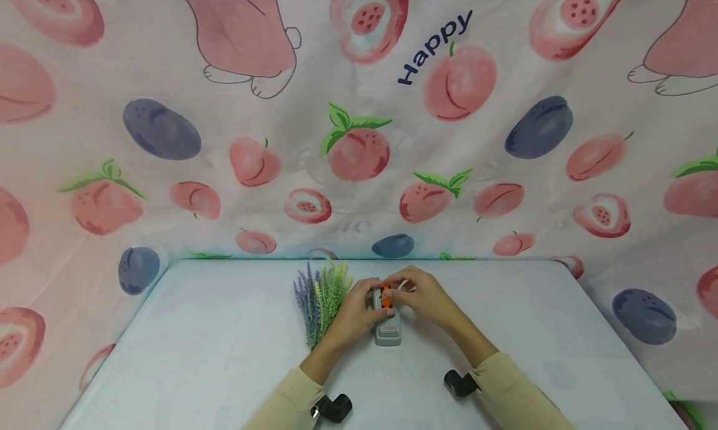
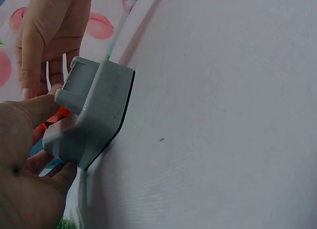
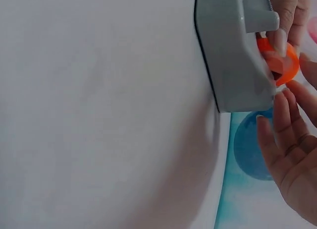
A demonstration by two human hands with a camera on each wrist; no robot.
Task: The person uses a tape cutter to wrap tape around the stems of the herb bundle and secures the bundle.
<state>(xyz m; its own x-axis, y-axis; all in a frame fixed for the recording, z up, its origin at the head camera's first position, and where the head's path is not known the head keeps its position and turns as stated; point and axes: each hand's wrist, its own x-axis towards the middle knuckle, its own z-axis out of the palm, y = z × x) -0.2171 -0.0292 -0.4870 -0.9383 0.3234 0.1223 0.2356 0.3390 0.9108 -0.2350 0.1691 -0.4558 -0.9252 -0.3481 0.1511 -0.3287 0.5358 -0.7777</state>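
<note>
A grey tape dispenser (image 1: 388, 335) stands on the white table with an orange wheel (image 1: 386, 298) in its hollow. My left hand (image 1: 358, 310) grips the dispenser from the left side, its thumb over the wheel area. From the right, my right hand (image 1: 422, 294) has thumb and forefinger at the orange wheel, pinching its edge. In the right wrist view the orange wheel (image 3: 293, 70) shows between both hands' fingertips. The dispenser's toothed cutting end (image 2: 74, 73) appears in the left wrist view.
Sprigs of purple lavender (image 1: 307, 299) and yellow-green flowers (image 1: 331, 293) lie left of the dispenser, close by the left hand. Behind the table (image 1: 224, 343) hangs a fruit-patterned cloth (image 1: 359, 218).
</note>
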